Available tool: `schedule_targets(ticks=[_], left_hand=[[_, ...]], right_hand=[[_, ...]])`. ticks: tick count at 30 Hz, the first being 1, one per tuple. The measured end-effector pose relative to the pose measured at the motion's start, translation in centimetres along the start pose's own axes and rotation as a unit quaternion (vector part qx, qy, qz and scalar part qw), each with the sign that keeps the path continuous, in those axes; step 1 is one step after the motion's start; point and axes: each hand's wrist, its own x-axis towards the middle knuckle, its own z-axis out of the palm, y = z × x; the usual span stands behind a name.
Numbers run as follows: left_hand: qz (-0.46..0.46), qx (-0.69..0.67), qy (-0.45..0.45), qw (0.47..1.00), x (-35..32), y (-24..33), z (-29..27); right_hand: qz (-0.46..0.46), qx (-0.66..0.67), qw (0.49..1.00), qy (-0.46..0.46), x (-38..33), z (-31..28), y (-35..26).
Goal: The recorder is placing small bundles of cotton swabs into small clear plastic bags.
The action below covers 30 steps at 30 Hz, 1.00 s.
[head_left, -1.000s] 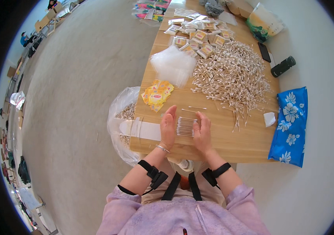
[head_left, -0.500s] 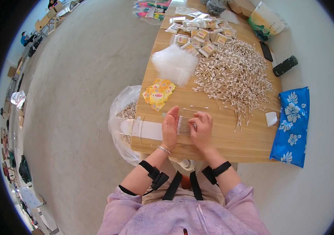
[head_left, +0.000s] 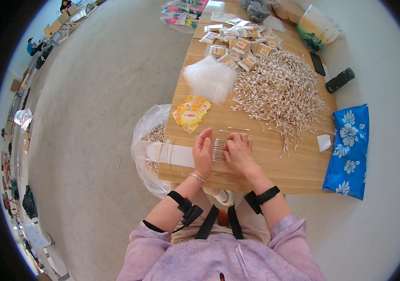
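A row of cotton swabs [head_left: 218,151] lies side by side on the table between my two hands. My left hand [head_left: 203,153] stands on its edge at the row's left end, fingers stretched out and holding nothing. At the right end, the bent fingers of my right hand [head_left: 239,152] close over the swabs and cover their tips. A white flat strip [head_left: 181,156] runs from the table's left edge to beneath my left hand. Two loose swabs [head_left: 238,129] lie just beyond the row. A large heap of cotton swabs [head_left: 279,89] spreads farther back.
Yellow printed cards [head_left: 191,114] and clear plastic bags [head_left: 210,77] lie at the left. Filled swab packets [head_left: 242,45] are piled behind. Along the right are a phone [head_left: 317,63], a dark bottle [head_left: 340,80] and a blue flowered pouch [head_left: 351,152]. A swab-filled bag [head_left: 150,122] hangs beside the table.
My right hand has shifted slightly left over the row, its fingers more bunched over the swab ends. My left hand stays in nearly the same place.
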Motion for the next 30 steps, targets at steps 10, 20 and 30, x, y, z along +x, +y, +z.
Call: schedule_targets(ticks=[10, 20, 30], left_hand=[[0.003, 0.295, 0.022, 0.955, -1.7, 3.7, 0.4], [-0.010, 0.266, 0.001, 0.964, -1.6, 3.3, 1.2], [-0.034, 0.254, -0.004, 0.967, -1.3, 3.0, 0.7]], right_hand=[[0.001, 0.115, 0.991, 0.071, -1.0, -1.6, -0.4], [-0.015, 0.139, 0.984, 0.110, -1.3, -1.6, -0.8], [0.153, 0.385, 0.908, 0.056, -1.2, -0.9, -0.6]])
